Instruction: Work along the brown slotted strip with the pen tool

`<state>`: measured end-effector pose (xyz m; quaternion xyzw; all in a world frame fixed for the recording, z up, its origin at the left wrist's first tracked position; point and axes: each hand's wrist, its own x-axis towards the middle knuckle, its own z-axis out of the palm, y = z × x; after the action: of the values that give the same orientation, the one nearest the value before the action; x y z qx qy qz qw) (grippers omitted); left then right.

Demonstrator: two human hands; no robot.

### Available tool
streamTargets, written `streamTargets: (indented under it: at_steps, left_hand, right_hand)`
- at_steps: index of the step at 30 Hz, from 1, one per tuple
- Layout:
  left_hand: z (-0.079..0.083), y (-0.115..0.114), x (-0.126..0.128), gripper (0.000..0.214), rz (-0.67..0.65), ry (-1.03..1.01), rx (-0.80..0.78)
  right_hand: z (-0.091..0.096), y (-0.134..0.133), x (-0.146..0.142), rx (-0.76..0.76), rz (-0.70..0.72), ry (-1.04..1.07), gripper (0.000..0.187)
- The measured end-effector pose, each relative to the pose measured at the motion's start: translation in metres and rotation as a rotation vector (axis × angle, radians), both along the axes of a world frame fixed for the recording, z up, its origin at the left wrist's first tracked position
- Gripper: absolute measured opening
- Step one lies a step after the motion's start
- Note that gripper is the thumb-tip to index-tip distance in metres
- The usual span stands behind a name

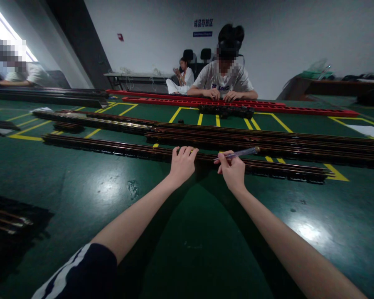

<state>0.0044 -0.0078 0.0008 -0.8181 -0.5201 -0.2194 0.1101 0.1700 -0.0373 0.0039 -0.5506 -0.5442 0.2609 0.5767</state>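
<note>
A long dark rail with copper-coloured strips [112,146] lies across the green table in front of me. My left hand [183,164] is on its near side, fingers curled over the top and gripping it; the thumb is hidden. Between the thumb and fingers of my right hand [233,168] is a slim screwdriver with a clear purplish handle [244,152]. Its thin tip points left, close above the same rail, and its handle end sticks out to the right. Whether the tip touches the rail I cannot tell.
Behind the rail lies a stack of similar long rails [268,143]. Farther back are red slotted rails [314,111] and a dark bundle [226,111], with a co-worker [224,79] seated behind. Another dark bundle [9,232] sits at the near left. Yellow tape lines [28,137] mark the green table [90,216].
</note>
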Motion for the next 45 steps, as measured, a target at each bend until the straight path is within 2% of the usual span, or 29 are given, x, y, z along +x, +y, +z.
streamTargets:
  at_steps: [6,14,18,24,31,45]
  left_hand:
    - [0.0005,0.0003,-0.0003,0.048,0.043,-0.025,0.013]
    - [0.0017,-0.0004,-0.0001,0.050,0.053,-0.031,0.001]
    - [0.0028,-0.0004,-0.0008,0.050,0.069,-0.042,-0.022]
    - [0.0017,0.0034,-0.0047,0.052,-0.039,-0.045,-0.058]
    - [0.0016,0.0039,-0.0072,0.045,-0.097,-0.073,-0.047]
    - [0.0011,0.0054,-0.0047,0.044,-0.072,-0.050,-0.090]
  right_hand:
    - [0.0009,-0.0001,-0.0011,0.004,0.004,-0.030,0.050]
    - [0.0014,-0.0006,-0.0005,0.036,-0.063,-0.024,0.044]
    - [-0.0001,-0.0004,0.0002,0.005,-0.019,0.006,0.045]
    - [-0.0018,0.0003,0.0007,-0.002,-0.004,-0.008,0.042]
    - [0.0002,-0.0005,0.0005,0.037,-0.130,0.014,0.036]
    - [-0.0003,0.0007,0.0010,-0.005,-0.079,0.020,0.032]
